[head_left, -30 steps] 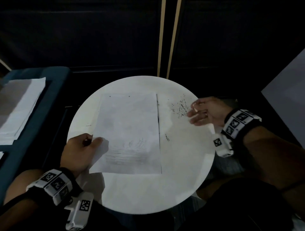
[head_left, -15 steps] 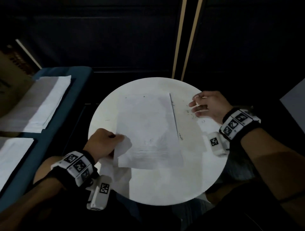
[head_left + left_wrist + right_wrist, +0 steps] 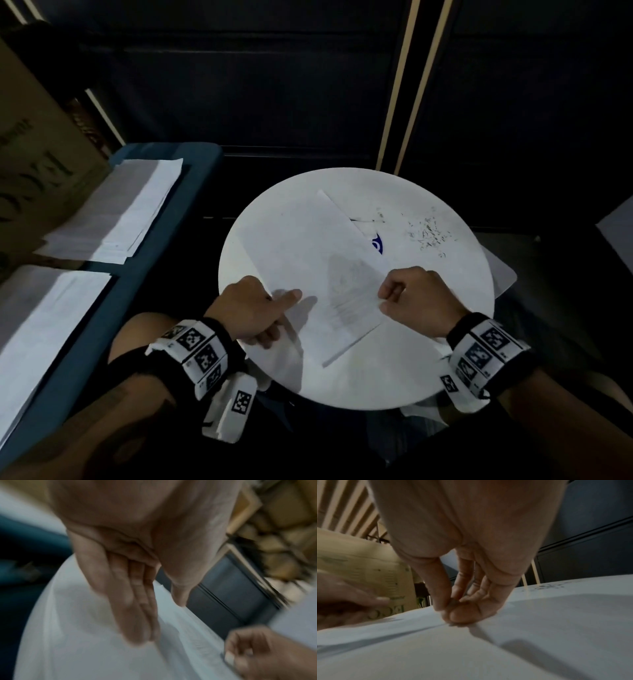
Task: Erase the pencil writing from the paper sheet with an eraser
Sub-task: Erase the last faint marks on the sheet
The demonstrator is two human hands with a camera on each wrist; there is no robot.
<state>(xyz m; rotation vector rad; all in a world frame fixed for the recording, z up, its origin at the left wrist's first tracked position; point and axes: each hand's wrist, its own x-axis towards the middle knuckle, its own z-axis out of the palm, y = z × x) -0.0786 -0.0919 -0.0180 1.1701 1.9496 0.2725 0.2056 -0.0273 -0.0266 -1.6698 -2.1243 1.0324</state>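
Observation:
A white paper sheet [image 3: 308, 246] with faint grey pencil marks [image 3: 349, 301] lies skewed on the round white table [image 3: 394, 370]. My left hand [image 3: 284, 308] holds its near left edge, thumb on top and fingers underneath. At the near right edge, my right hand [image 3: 385, 299] pinches the sheet between thumb and fingers; the right wrist view shows this pinch [image 3: 453, 615]. A small white thing with a blue mark [image 3: 376, 245] peeks out beside the sheet's right edge; it may be the eraser. Both wrist views are blurred.
Dark eraser crumbs [image 3: 428, 233] are scattered at the table's far right. Two stacks of paper [image 3: 113, 212] [image 3: 44, 325] lie on a blue bench to the left, beside a cardboard box [image 3: 34, 164]. Dark panels stand behind the table.
My right hand has come from the crumbs at the far right to the sheet's near right edge and pinched it. The sheet has turned askew in my left hand.

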